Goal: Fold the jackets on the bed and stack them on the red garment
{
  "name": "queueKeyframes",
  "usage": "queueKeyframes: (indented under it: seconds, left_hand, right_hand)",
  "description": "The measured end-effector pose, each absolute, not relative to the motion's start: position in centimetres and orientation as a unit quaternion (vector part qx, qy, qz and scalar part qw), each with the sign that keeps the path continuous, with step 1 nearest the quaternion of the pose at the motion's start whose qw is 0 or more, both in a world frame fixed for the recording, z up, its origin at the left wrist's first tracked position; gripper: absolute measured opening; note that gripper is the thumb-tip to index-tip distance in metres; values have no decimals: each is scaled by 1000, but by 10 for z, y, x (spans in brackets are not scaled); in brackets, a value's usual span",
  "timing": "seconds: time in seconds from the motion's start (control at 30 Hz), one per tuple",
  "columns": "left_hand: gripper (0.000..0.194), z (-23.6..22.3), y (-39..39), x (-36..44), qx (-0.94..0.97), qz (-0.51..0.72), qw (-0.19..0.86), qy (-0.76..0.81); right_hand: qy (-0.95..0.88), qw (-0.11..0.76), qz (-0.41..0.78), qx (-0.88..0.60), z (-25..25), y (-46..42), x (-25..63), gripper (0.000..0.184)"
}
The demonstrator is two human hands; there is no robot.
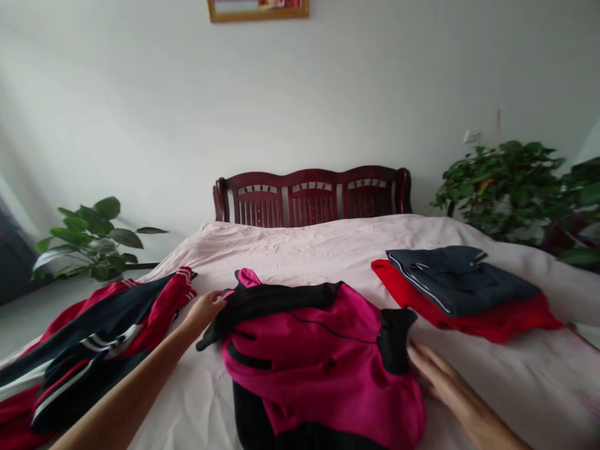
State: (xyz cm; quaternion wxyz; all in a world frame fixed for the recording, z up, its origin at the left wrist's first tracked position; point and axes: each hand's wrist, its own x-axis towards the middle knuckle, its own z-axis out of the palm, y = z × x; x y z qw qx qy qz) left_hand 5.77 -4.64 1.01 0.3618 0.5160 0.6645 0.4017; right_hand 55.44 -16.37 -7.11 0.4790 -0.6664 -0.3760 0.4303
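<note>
A magenta and black jacket lies spread on the bed in front of me, one black sleeve folded across its far side. My left hand pinches the jacket's black edge at its far left corner, with a bit of pink lining beside it. On the other side, my right hand rests against the black collar-like piece, its fingers stretched out along the edge. The thumb of that hand is hard to make out. The jacket's near part runs out of the bottom of the view.
Red, navy and white clothing lies loose at the left. A folded navy garment rests on a folded red one at the right. The pink bed sheet reaches a dark wooden headboard. Leafy plants flank the bed.
</note>
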Motion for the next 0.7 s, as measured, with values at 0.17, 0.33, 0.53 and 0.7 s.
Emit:
queueKeyframes:
  seconds: [0.17,0.33,0.53,0.7]
  left_hand:
    - [50,-13,-56,41,445,384,438,680]
    - [53,-33,-47,63,399,450,487,633]
    - [41,-12,-65,67,387,531,487,576]
    - [63,21,-111,80,418,518,529,526]
  right_hand:
    - [-369,507,456,-632,-52,-107,528,62]
    - [-431,497,455,-600,-63,-81,491,57]
    - [-494,522,319,-618,-44,-56,534,60]
    - [-564,289,37,-773,-36,-53,548,53]
